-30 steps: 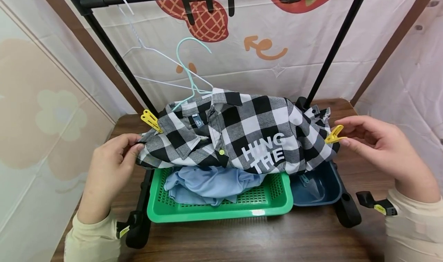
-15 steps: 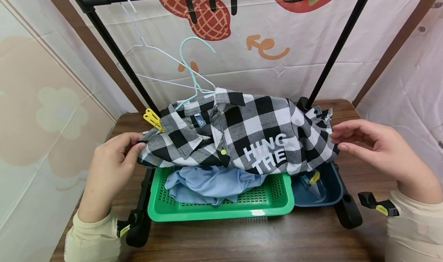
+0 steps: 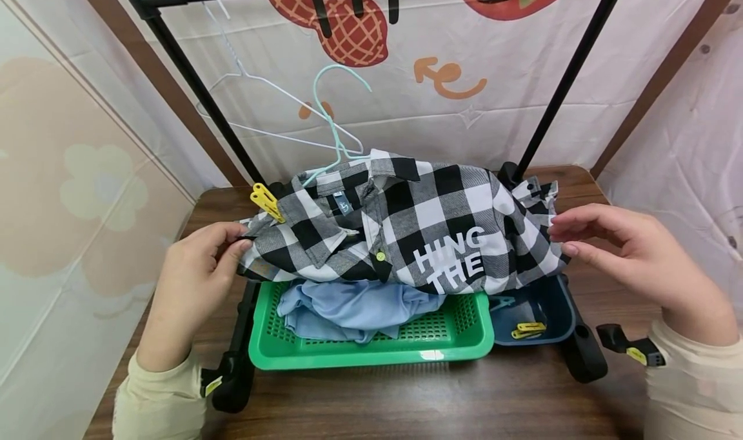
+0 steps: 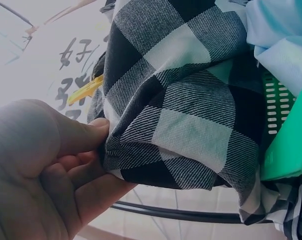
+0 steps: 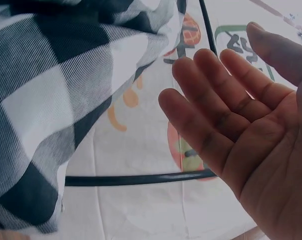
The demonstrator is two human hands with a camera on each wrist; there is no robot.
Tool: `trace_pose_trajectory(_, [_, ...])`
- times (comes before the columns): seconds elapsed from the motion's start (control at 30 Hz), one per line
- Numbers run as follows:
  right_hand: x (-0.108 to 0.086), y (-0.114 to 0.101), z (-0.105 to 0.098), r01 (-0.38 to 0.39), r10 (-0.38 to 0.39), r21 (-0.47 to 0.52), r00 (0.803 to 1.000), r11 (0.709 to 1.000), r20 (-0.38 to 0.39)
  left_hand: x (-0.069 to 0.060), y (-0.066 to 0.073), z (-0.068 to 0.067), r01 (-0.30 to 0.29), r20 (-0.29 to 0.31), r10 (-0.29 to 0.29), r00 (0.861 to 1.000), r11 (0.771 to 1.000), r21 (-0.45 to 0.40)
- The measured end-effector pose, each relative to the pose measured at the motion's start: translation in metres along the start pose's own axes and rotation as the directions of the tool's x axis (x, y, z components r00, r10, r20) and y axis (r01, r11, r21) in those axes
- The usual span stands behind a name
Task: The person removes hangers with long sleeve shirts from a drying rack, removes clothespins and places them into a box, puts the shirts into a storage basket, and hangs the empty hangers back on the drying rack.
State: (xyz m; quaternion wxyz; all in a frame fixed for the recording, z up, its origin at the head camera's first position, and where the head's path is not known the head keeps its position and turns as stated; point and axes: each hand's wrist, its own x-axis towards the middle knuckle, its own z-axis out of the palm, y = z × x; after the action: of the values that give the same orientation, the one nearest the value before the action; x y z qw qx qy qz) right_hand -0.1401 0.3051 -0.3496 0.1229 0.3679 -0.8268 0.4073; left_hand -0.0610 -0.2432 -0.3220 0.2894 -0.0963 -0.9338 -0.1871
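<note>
Over the back of the green basket [image 3: 371,357] sits the checked shirt [image 3: 431,213], with "HING THE" in white on its chest; its collar label [image 3: 343,202] is too small to read. The left hand [image 3: 200,272] pinches one end; beside the other, the right hand's [image 3: 650,259] fingers are loose, apart from the thumb.

High up goes the head camera, pitched forward and down, wide across the bench [image 3: 441,395]. Left wrist, right in close, looks past the left grip [image 3: 200,275] at the checked shirt [image 3: 435,214], sharing the green basket [image 3: 371,361] with the head view. Right wrist, close too, faces beyond the right grip [image 3: 638,250] to the printed backdrop [image 3: 522,59], which the head camera also catches!
</note>
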Motion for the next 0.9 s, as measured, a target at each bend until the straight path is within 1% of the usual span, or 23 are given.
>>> trace_pose_trajectory(0.07, [0.004, -0.004, 0.002, 0.030, -0.030, 0.015, 1.000, 0.999, 0.008, 0.000, 0.001, -0.001, -0.003, -0.001, 0.003, 1.000, 1.000, 0.000])
trace_pose_trajectory(0.2, [0.010, -0.016, 0.005, 0.033, -0.034, 0.020, 0.999, 0.999, 0.034, 0.001, 0.003, -0.004, -0.014, -0.002, 0.014, 1.000, 1.000, -0.010])
trace_pose_trajectory(0.27, [0.013, -0.021, 0.006, 0.047, -0.048, 0.025, 0.998, 0.999, 0.038, 0.001, 0.004, -0.005, -0.019, -0.002, 0.019, 1.000, 1.000, -0.014])
trace_pose_trajectory(0.4, [0.022, -0.028, 0.012, 0.120, -0.121, 0.024, 0.992, 0.992, 0.020, 0.002, 0.006, -0.009, -0.026, 0.001, 0.026, 1.000, 0.999, -0.021])
trace_pose_trajectory(0.53, [0.033, -0.039, 0.015, 0.155, -0.155, 0.026, 0.988, 0.988, 0.017, 0.005, 0.004, -0.011, -0.038, 0.028, 0.039, 0.999, 0.999, -0.034])
trace_pose_trajectory(0.7, [0.053, -0.062, 0.019, 0.210, -0.209, -0.014, 0.977, 0.978, 0.045, 0.008, 0.001, -0.016, -0.055, 0.053, 0.057, 0.997, 0.997, -0.047])
trace_pose_trajectory(0.9, [0.080, -0.095, 0.023, 0.202, -0.194, -0.072, 0.976, 0.977, 0.099, 0.014, -0.001, -0.021, -0.078, 0.087, 0.084, 0.993, 0.994, -0.070])
